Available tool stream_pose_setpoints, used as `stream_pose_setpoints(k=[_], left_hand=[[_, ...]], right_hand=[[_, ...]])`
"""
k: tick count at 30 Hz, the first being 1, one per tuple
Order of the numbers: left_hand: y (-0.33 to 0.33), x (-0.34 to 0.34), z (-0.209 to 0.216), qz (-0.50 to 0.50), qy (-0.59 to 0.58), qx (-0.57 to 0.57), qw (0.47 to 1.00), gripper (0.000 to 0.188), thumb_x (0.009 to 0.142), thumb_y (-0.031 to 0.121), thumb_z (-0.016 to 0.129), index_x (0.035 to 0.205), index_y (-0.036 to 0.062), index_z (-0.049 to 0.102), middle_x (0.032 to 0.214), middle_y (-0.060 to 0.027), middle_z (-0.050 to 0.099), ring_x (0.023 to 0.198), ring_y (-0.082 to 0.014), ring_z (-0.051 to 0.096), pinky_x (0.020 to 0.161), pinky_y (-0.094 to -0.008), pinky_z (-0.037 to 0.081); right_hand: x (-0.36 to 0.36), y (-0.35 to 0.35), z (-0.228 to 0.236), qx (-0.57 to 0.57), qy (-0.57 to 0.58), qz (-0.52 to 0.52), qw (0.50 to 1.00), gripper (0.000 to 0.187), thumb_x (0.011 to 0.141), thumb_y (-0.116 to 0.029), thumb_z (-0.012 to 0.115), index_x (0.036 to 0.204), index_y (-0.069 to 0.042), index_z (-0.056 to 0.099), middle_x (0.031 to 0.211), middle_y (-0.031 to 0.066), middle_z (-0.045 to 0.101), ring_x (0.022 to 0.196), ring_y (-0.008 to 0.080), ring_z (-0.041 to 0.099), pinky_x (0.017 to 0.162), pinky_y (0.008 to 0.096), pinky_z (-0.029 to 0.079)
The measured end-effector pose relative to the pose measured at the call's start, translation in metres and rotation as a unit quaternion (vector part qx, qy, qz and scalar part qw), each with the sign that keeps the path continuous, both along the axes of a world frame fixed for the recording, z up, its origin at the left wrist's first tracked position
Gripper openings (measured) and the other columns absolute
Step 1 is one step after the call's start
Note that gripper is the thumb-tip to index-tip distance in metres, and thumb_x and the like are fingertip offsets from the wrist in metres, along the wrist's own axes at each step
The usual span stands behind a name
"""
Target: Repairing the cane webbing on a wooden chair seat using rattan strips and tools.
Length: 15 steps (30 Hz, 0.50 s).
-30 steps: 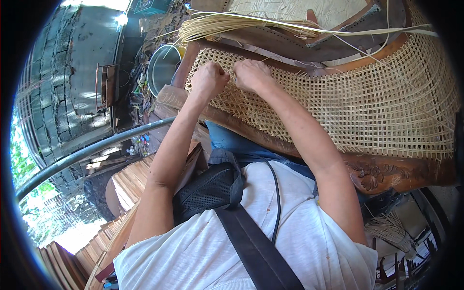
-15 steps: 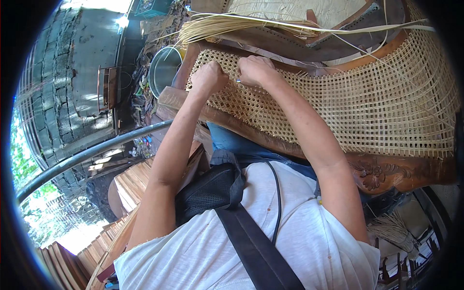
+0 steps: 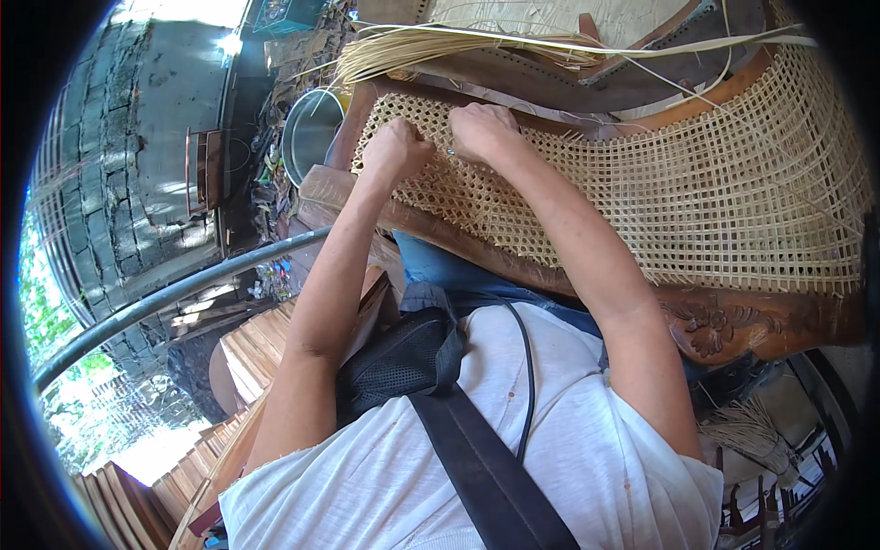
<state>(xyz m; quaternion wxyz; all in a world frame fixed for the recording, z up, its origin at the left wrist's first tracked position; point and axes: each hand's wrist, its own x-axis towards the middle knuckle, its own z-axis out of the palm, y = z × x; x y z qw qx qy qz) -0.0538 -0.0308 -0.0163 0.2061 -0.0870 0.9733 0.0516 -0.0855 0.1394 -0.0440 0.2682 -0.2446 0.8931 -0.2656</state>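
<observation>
A woven cane panel (image 3: 697,192) is stretched in a carved dark wooden frame (image 3: 733,325) in front of me. Both my hands work at its far left corner. My left hand (image 3: 394,147) is a closed fist pressed on the weave near the frame edge. Just to its right, my right hand (image 3: 481,128) is curled knuckles-up on the weave. A thin cane strand (image 3: 449,151) with a small shiny bit shows between the two hands, and each seems to pinch it. What lies inside the fists is hidden.
A bundle of loose cane strips (image 3: 431,46) lies across the top of the frame. A metal bucket (image 3: 312,133) stands to the left of it. A curved metal pipe (image 3: 165,298) crosses at my left, with wooden slats (image 3: 266,348) below it. A black strap (image 3: 477,467) runs over my white shirt.
Both hands stay at the same corner of the cane panel. The fists have shifted only slightly.
</observation>
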Motion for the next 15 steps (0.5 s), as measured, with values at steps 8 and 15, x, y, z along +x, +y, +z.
stream_pose_setpoints(k=[8, 15], left_hand=[[0.004, -0.004, 0.009, -0.008, -0.023, 0.016, 1.000, 0.030, 0.075, 0.029, 0.066, 0.077, -0.0006, 0.072, 0.074, -0.0256, 0.067, 0.073, -0.0372, 0.069, 0.072, -0.0452, 0.055], [-0.005, 0.000, 0.000, -0.039, -0.004, -0.006, 0.999, 0.032, 0.081, 0.029, 0.065, 0.083, -0.0017, 0.073, 0.072, -0.0230, 0.068, 0.067, -0.0315, 0.070, 0.069, -0.0420, 0.055]], right_hand=[[-0.002, -0.002, -0.006, -0.029, -0.017, -0.009, 0.999, 0.025, 0.074, -0.005, 0.054, 0.090, 0.002, 0.072, 0.101, 0.0230, 0.071, 0.097, 0.0345, 0.070, 0.086, 0.0433, 0.056], [-0.003, -0.004, -0.001, -0.005, -0.020, 0.004, 1.000, 0.027, 0.080, -0.014, 0.059, 0.100, -0.006, 0.075, 0.107, 0.0166, 0.072, 0.104, 0.0287, 0.070, 0.088, 0.0398, 0.056]])
